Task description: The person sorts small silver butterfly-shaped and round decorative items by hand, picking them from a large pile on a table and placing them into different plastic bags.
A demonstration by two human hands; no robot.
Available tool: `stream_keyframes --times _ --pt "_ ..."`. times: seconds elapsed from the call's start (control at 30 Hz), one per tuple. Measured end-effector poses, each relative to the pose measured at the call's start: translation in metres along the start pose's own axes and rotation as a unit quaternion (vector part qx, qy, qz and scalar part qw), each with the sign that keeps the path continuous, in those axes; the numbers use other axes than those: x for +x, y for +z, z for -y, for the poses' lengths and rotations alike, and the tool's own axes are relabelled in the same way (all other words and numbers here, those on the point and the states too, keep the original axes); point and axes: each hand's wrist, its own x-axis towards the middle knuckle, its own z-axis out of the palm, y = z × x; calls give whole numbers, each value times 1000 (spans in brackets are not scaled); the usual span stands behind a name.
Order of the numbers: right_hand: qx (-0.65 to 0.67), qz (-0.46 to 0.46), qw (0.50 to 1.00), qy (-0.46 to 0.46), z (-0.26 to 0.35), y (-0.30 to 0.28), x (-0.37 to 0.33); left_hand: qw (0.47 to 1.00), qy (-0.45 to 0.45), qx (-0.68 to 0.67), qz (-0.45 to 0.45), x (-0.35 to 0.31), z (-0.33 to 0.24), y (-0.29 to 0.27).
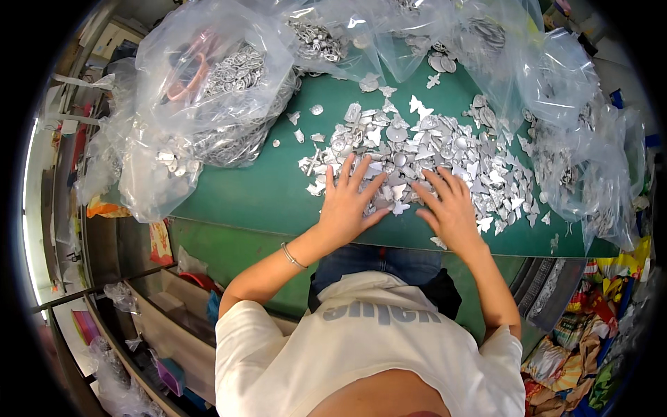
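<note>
A wide heap of small silver metal charms (451,149), some butterfly-shaped and some round or oval, spreads over the green tabletop (250,198). My left hand (347,198) rests on the near left part of the heap, its fingers stretched and spread. My right hand (448,207) lies on the near middle of it, fingers also apart. Neither hand grips anything; the fingertips touch the charms. A bracelet (292,256) circles my left wrist. A few loose pieces lie left of the heap, and one charm (438,242) sits by the table's near edge below my right hand.
A large clear plastic bag (149,90) of silver pieces stands at the far left, with orange-handled scissors (189,78) in it. More clear bags (563,132) line the back and right. An open drawer (174,333) is at lower left; colourful packets (570,354) lie at lower right.
</note>
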Motion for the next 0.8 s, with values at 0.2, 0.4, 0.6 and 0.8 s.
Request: stream_keyframes --times 0.2,0.4,0.6,0.8 --pt "-15 -68 998 6 -23 -1 5 995 10 -68 -70 15 18 12" --pt "-23 -165 982 88 -81 -6 14 968 10 -167 -186 40 43 17" --pt "78 -154 961 215 -83 -33 2 934 -132 -268 -196 52 55 2" --pt "-100 -131 959 231 -59 -6 -20 988 -66 -28 -135 44 18 -1"
